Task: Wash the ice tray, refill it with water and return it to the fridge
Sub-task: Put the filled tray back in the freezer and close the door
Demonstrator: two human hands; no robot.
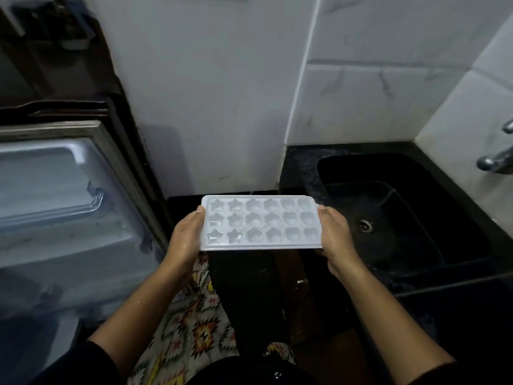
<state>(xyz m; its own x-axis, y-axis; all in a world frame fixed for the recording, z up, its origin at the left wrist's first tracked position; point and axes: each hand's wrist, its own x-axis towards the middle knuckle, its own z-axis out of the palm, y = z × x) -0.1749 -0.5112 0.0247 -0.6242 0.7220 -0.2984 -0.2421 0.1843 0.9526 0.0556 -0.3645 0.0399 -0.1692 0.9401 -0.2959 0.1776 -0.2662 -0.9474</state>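
Head view, dim kitchen corner. Open fridge door (55, 204) fills the left side, pale inner liner with a moulded shelf rail facing up, dark frame round it. White wall (216, 93) straight ahead, marbled tiles (388, 79) to the right of it. Black sink (402, 173) set in a black counter (297, 162) on the right, basin looks dry, hard to tell in this light. Patterned garment (194, 323) low centre, between the forearms; dark sleeves at the bottom corners.

Ice tray (261, 222), white plastic, held about level in the air between the fridge door and the sink, nearer the sink rim, touching neither. Three rows of six cells: stars at left, flowers in the middle, hearts at right. Cells are glossy; cannot tell whether they hold water.

Left hand (184, 240) grips the tray's left short edge, thumb on top of the rim. Right hand (337, 237) grips the right short edge the same way, fingers underneath.

Chrome tap (497, 162) sticks out of the tiled wall at far right. Metal drain (366, 225) in the basin floor, just beside the right hand.
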